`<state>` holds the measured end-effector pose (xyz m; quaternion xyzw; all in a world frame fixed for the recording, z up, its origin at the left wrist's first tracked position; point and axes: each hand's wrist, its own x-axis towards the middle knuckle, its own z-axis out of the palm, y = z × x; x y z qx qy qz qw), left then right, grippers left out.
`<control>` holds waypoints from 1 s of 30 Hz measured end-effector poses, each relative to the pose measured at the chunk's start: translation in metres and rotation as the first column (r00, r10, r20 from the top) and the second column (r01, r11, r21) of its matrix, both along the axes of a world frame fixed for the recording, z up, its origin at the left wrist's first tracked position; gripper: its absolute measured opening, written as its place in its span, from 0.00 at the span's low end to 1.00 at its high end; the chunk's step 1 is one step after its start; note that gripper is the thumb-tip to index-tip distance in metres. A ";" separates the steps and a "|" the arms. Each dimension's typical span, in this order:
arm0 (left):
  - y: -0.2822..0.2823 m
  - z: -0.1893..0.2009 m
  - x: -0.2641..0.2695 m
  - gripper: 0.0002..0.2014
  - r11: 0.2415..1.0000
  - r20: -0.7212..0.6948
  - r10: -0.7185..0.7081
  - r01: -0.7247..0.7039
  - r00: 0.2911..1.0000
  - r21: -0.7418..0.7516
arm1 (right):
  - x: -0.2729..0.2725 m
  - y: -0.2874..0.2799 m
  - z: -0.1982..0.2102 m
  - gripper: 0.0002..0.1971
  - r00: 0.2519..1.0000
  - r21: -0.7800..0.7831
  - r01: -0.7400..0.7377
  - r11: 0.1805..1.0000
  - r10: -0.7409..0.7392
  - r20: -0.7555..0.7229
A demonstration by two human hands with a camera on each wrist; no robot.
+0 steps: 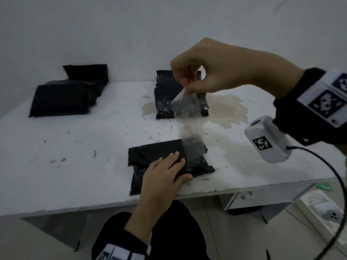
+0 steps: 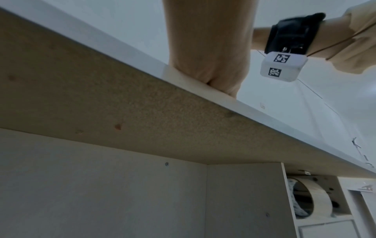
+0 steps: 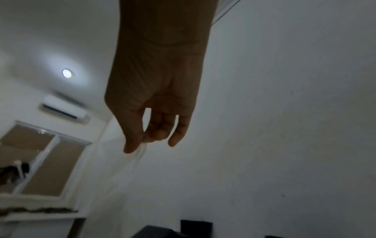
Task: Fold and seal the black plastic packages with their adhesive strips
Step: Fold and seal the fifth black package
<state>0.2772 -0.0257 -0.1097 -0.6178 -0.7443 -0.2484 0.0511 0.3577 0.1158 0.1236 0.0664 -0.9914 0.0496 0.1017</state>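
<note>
Left hand (image 1: 163, 173), fingers flat, pressing black package (image 1: 165, 164) at near edge of surface (image 1: 75, 147). Right hand (image 1: 204, 68) raised, fingers pinching clear liner strip (image 1: 187, 117) peeling off flap. Still unsealed. Package stacks at far-left corner (image 1: 63, 96) and far edge (image 1: 169, 98); sealed or not, cannot tell.

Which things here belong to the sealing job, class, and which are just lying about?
In the job: near black package, pressed by left hand; clear liner strip, pinched by right hand; two package stacks.

Lying about: tape roll under table; white box on floor.
</note>
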 end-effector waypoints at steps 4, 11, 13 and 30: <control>-0.005 0.002 0.001 0.27 0.991 0.060 0.003 -0.011 0.998 0.133 | -0.003 -0.033 0.002 0.10 0.982 -0.091 0.027 0.996 -0.043 -0.181; -0.013 0.002 0.006 0.22 0.976 0.333 0.016 -0.088 0.943 0.201 | 0.002 -0.056 -0.010 0.09 0.892 -0.390 0.066 0.918 -0.229 -0.388; -0.015 0.001 0.007 0.24 0.963 0.397 0.007 -0.113 0.918 0.245 | 0.006 -0.063 -0.020 0.11 0.849 -0.526 0.013 0.851 -0.287 -0.444; -0.023 0.010 0.010 0.30 0.867 0.737 -0.039 -0.344 0.674 0.360 | 0.012 -0.077 -0.188 0.13 0.379 -0.975 0.085 0.206 -0.911 -0.159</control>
